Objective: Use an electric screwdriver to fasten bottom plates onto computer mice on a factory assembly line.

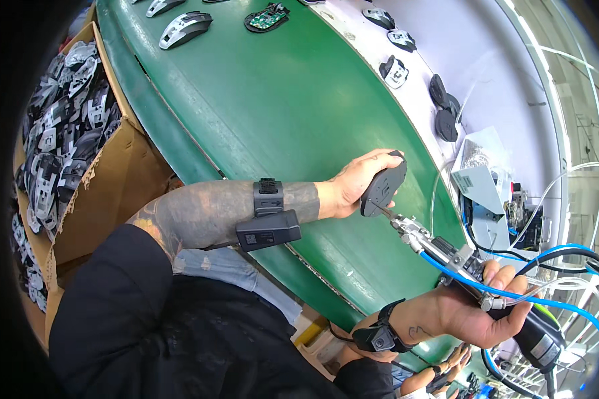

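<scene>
My left hand point(351, 185) grips a black computer mouse point(385, 186), its flat underside turned toward the screwdriver. Wrapped in my right hand point(476, 316) is an automatic-feed electric screwdriver point(439, 251), with a metal nose and a blue hose along its side. The tip of its bit meets the lower end of the mouse's underside; whether it sits on a screw is too small to tell. Both of my forearms wear black strapped-on devices point(269, 229).
A green conveyor belt point(299, 86) carries silver-and-black mouse shells point(185, 30) and a green circuit board point(269, 18). More parts point(394, 71) line the white ledge. A cardboard box point(116, 179) of shells stands left. A metal screw feeder point(482, 173) and hoses are right; another person's hands point(439, 376) are lower right.
</scene>
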Motion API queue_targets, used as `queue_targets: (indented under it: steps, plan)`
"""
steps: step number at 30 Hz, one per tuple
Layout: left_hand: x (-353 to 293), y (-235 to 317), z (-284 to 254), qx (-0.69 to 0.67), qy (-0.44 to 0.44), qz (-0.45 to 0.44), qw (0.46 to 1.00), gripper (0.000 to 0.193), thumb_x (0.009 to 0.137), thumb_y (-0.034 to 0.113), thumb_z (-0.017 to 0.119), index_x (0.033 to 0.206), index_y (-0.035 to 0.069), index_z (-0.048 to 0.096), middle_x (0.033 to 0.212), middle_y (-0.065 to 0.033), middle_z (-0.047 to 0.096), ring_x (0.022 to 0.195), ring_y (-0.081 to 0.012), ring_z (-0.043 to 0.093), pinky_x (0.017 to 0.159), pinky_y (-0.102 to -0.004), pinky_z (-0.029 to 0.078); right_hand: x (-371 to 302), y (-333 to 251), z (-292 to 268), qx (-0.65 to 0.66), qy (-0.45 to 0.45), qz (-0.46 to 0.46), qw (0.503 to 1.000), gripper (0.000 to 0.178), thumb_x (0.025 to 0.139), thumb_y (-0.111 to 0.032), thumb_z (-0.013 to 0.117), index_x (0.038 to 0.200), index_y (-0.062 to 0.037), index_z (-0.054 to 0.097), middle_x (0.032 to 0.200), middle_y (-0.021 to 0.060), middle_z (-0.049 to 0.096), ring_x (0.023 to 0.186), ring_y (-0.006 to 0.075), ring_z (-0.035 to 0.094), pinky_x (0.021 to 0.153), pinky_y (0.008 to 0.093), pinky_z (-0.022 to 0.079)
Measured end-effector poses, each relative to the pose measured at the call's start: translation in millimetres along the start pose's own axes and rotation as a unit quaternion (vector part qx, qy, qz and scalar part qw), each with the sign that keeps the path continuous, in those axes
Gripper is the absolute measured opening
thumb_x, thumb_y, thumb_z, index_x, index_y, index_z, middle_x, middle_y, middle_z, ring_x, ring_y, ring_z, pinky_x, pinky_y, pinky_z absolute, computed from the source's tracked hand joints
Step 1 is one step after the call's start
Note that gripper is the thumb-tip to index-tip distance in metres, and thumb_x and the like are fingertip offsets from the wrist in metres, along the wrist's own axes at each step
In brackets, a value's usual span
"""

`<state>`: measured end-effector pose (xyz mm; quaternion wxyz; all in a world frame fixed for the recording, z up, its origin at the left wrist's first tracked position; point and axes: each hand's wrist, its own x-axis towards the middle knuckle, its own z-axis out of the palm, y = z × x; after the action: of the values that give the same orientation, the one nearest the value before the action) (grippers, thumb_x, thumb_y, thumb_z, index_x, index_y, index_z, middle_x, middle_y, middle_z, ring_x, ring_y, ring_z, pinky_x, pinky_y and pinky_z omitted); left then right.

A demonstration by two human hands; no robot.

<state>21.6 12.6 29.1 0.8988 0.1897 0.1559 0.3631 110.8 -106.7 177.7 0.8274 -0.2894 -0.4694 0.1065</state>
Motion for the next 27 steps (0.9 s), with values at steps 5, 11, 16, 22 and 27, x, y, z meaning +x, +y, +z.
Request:
queue_targets:
  steps: [5, 11, 16, 22, 27]
  plan:
    - [-6.5, -0.6, 5.8, -0.017, -0.02, -0.009, 1.0, 0.04, 0.089, 0.03, 0.053, 0.124, 0.011, 0.045, 0.1, -0.0078, 0.054, 0.081, -0.0176, 0.059, 0.068, -0.0338, 0.055, -1.6, -2.3, 2.2, 0.028, -0.032, 0.007, 0.999, 0.032, 0.087, -0.024, 0.048, 0.11, -0.0022, 0.044, 0.067, 0.0029, 0.039, 0.056, 0.0133, 0.041, 0.051, 0.0273, 0.033]
    - [-8.2, 64.2, -11.1, 0.878, 0.069, 0.081, 0.466, 0.037, 0.08, 0.036, 0.059, 0.103, 0.007, 0.062, 0.098, -0.0157, 0.056, 0.09, -0.0342, 0.057, 0.069, -0.0463, 0.05, 3.7, -2.2, 0.9, -0.02, 0.029, 0.091, 0.995, 0.019, 0.089, -0.018, 0.05, 0.097, -0.0009, 0.049, 0.067, 0.0004, 0.04, 0.06, 0.0104, 0.039, 0.057, 0.0244, 0.032]
    - [-22.0, 87.0, -14.4, 0.786, -0.104, -0.009, 0.609, 0.049, 0.086, 0.046, 0.047, 0.11, 0.005, 0.06, 0.119, -0.0174, 0.052, 0.104, -0.0319, 0.055, 0.086, -0.0411, 0.047, 13.0, -18.4, -8.0, 0.047, 0.018, 0.058, 0.997, 0.021, 0.085, -0.018, 0.053, 0.071, -0.004, 0.047, 0.063, 0.0089, 0.048, 0.051, 0.0179, 0.044, 0.049, 0.0295, 0.037]
    - [-26.1, 189.0, -77.9, 0.871, 0.151, 0.302, 0.357, 0.044, 0.074, 0.031, 0.065, 0.106, 0.003, 0.059, 0.103, -0.0199, 0.058, 0.099, -0.0338, 0.054, 0.087, -0.0405, 0.046, 13.1, -28.6, 0.7, 0.004, 0.08, 0.073, 0.994, 0.022, 0.084, -0.02, 0.051, 0.067, -0.0061, 0.047, 0.06, 0.0073, 0.045, 0.049, 0.0172, 0.042, 0.047, 0.0284, 0.034]
    - [-81.3, 293.8, -165.9, 0.768, 0.546, 0.062, 0.33, 0.065, 0.062, 0.047, 0.071, 0.12, 0.02, 0.057, 0.138, -0.0154, 0.035, 0.129, -0.0365, 0.029, 0.103, -0.0493, 0.028, 17.6, -22.0, -13.8, 0.017, 0.02, 0.064, 0.998, 0.022, 0.09, -0.014, 0.049, 0.108, -0.0019, 0.046, 0.067, -0.0006, 0.04, 0.061, 0.0097, 0.04, 0.058, 0.0238, 0.034]
